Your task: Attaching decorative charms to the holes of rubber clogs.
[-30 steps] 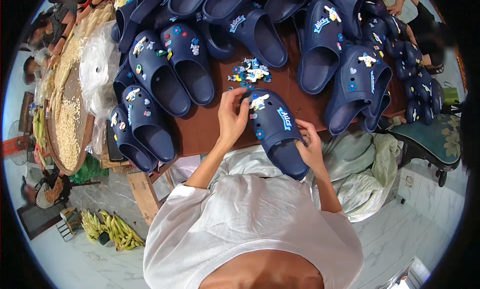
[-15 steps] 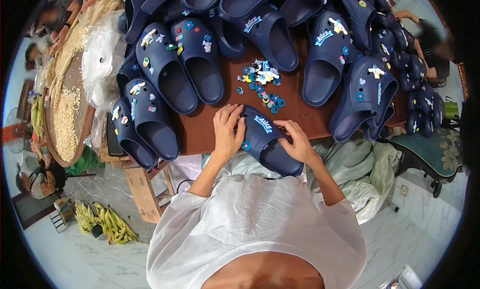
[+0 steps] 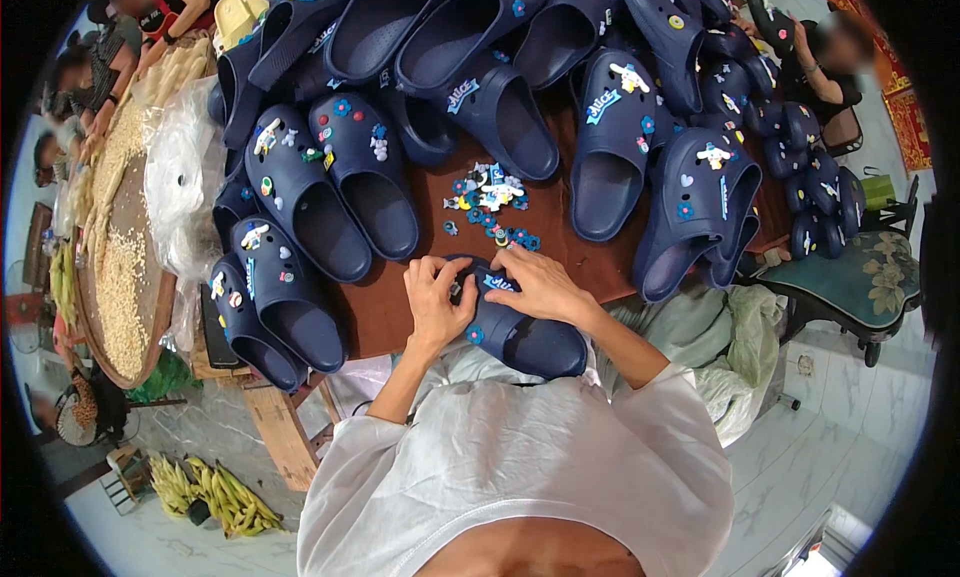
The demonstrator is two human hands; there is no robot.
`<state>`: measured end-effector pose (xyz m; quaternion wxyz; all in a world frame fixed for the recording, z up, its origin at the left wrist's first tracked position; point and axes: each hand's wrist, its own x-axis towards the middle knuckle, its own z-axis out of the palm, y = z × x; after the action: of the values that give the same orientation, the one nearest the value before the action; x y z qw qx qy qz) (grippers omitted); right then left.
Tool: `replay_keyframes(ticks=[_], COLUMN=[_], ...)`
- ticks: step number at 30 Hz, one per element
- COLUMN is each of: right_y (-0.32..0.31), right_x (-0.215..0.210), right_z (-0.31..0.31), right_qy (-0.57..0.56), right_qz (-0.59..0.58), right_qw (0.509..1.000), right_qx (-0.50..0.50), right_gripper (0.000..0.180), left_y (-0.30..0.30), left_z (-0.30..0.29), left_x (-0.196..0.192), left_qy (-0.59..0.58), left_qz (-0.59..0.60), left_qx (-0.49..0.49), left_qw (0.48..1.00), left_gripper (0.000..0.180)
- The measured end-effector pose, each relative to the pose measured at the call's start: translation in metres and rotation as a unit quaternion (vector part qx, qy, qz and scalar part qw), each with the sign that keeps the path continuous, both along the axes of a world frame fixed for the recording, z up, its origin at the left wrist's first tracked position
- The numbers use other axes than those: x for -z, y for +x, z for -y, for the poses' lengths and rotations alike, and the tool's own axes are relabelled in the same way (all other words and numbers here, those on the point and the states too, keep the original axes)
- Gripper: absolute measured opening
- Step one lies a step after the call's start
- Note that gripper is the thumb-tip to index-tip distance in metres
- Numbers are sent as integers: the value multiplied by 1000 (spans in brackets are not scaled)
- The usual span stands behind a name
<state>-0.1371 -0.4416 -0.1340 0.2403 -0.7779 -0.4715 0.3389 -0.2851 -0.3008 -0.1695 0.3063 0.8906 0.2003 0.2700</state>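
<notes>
Now, hands: the left hand [image 3: 437, 302] and the right hand [image 3: 538, 285] both press on one dark blue clog [image 3: 520, 332].
Fingers: bent and closed on the top of the clog.
Clog: it lies at the near edge of the brown table [image 3: 385, 317], toe pointing away, with a small blue flower charm on it.
Charms: a little pile of colourful charms [image 3: 488, 202] sits just past the hands, in the middle of the table.
Other shoes: many dark blue clogs [image 3: 330, 192] lie all around, up to the far edge.
Left side: a round tray of grain [image 3: 110, 267] stands beside the table.
</notes>
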Motion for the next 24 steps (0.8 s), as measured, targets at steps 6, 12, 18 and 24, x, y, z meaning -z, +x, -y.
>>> replay_keyframes(ticks=[6, 12, 18, 24], right_y=[-5, -29, -25, -24], right_x=[7, 21, 4, 4], right_z=[-3, -5, -7, -1], right_qy=[69, 63, 59, 106], right_qz=[95, 222, 208, 183], right_qw=[993, 973, 976, 977], right_qx=[0, 0, -32, -8], right_gripper=[32, 19, 12, 10], left_y=[2, -2, -9, -8], left_z=[-5, -3, -6, -7], left_x=[-3, 4, 12, 12], left_qy=[3, 26, 18, 29], left_qz=[4, 42, 92, 120], left_qx=[-1, 8, 42, 78], left_qw=[1000, 999, 995, 989], left_gripper=[11, 13, 10, 11])
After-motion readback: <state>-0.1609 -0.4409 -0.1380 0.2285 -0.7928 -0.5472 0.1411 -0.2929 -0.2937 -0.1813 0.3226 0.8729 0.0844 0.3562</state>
